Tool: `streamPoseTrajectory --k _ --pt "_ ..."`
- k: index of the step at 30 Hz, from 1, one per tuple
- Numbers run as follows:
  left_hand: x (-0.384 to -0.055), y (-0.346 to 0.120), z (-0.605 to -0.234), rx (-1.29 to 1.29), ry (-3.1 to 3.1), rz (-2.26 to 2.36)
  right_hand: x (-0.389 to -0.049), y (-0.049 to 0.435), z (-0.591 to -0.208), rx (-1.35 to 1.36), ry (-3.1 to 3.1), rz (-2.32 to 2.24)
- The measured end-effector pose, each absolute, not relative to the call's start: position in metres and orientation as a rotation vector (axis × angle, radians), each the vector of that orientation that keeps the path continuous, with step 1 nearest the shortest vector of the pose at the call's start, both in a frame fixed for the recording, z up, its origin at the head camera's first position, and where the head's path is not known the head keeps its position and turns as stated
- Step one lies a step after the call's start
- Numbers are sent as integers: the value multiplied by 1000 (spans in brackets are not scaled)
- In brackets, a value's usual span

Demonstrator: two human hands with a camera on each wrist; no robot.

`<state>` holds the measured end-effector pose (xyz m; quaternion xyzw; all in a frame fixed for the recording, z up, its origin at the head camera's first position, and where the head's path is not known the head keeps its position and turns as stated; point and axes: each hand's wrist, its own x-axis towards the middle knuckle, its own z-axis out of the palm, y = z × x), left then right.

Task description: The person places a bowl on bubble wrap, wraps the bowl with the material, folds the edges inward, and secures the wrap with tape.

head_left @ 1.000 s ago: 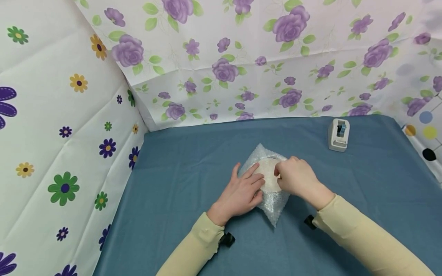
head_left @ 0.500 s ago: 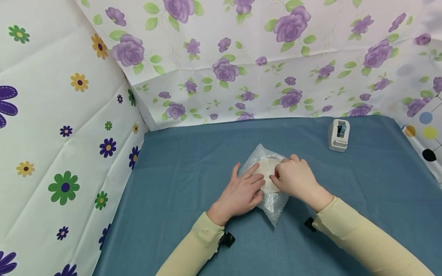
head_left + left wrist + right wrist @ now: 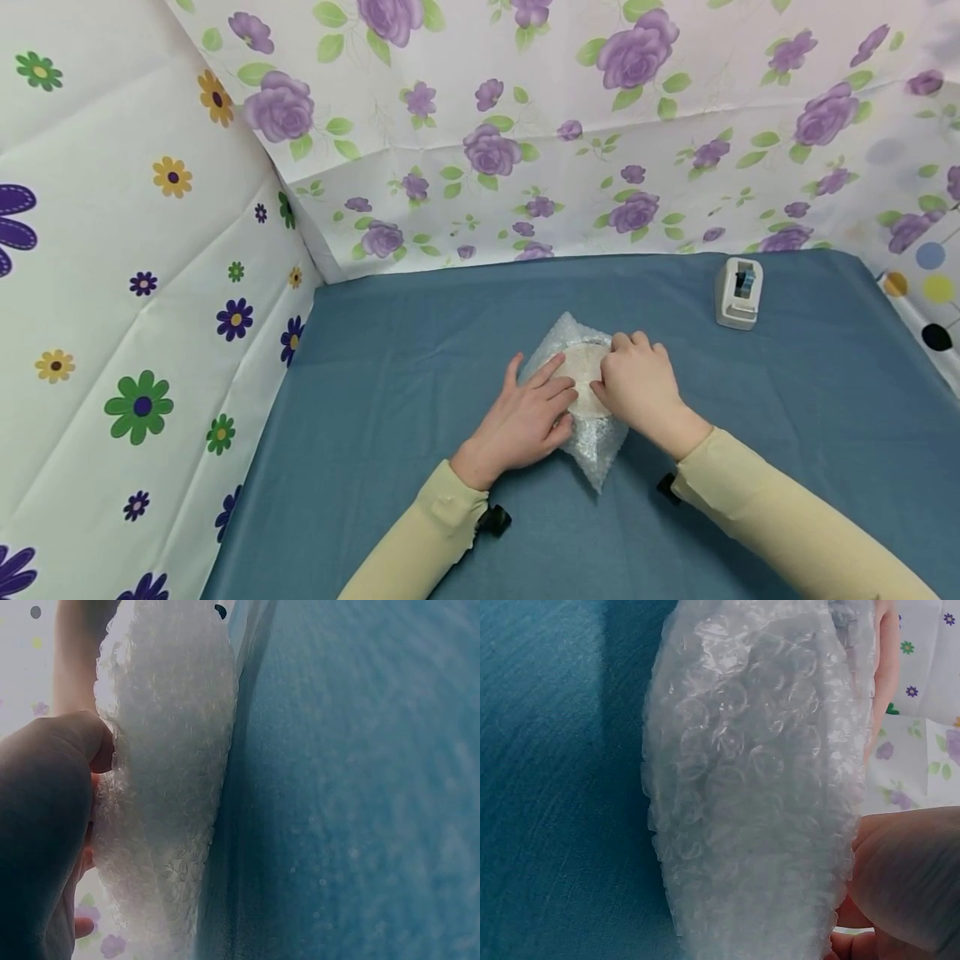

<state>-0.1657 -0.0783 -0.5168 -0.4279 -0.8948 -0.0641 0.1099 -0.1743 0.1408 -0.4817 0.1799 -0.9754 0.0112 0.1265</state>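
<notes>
Bubble wrap (image 3: pixel 594 442) lies bunched around a round, pale cream object (image 3: pixel 585 367), whose flat face shows on top; its exact kind is unclear. My left hand (image 3: pixel 522 421) rests on the left side of that face with fingers spread and fairly straight. At the right rim, my right hand (image 3: pixel 641 382) has its fingers curled and grips the wrap's edge, the thumb on the pale face. Its fingertips are mostly hidden in the head view. Both wrist views show the wrap's bulging side, the left thumb (image 3: pixel 82 742) and the right hand against its upper edge.
A white tape dispenser (image 3: pixel 739 292) stands at the back right of the blue cloth-covered table (image 3: pixel 405 375). Flower-printed sheets (image 3: pixel 450 200) hang behind and to the left. A dark wrist camera mount (image 3: pixel 495 521) sits below the left wrist.
My right hand has shifted slightly away along the right rim, its fingers closing from a looser curl, with the thumb lying on the pale face. My left hand has stayed in place.
</notes>
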Motion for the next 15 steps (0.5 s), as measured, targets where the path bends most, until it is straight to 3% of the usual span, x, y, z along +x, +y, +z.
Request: streamPoseTrajectory --k 15 --pt "-166 -78 -518 -1252 -2630 -169 -178 133 -487 495 -2823 -93"
